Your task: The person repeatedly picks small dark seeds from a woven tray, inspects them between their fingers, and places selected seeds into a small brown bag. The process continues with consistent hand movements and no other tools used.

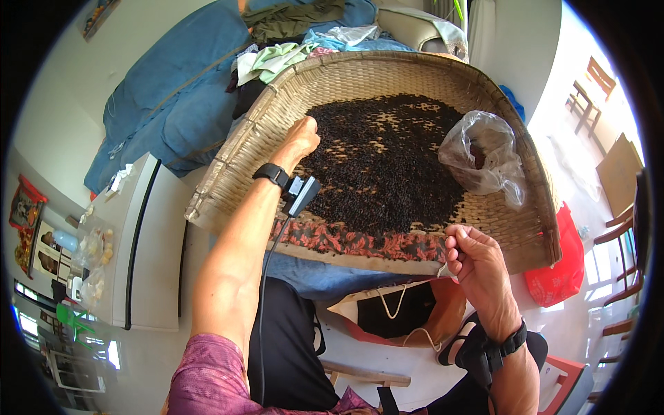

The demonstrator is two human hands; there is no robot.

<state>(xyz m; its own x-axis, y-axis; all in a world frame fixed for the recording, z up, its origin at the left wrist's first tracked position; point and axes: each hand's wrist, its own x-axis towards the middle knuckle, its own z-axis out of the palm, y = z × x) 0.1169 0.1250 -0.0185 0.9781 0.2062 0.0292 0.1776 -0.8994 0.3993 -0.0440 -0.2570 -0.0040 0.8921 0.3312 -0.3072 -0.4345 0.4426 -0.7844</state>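
A large woven bamboo winnowing basket [332, 70] lies before me, its open front edge towards me. Small dark seeds or beans [384, 166] spread over its middle, with bare weave showing through in patches. My left hand [300, 139] is at the left edge of the dark layer, fingers curled; what they hold is hidden. Over the front lip, my right hand [472, 254] has its thumb and forefinger pinched together; whether a small seed is between them I cannot tell. A clear plastic bag [485, 150], with something dark reddish inside, rests in the basket's right side.
A floral-patterned strip [358, 241] runs along the basket's front. Below that lip stands an open paper bag [448, 306] with string handles, dark inside. A red bag [557, 264] is at the right. Behind are heaped clothes [275, 62] and a blue-covered sofa [171, 98]; a white cabinet [155, 259] stands left.
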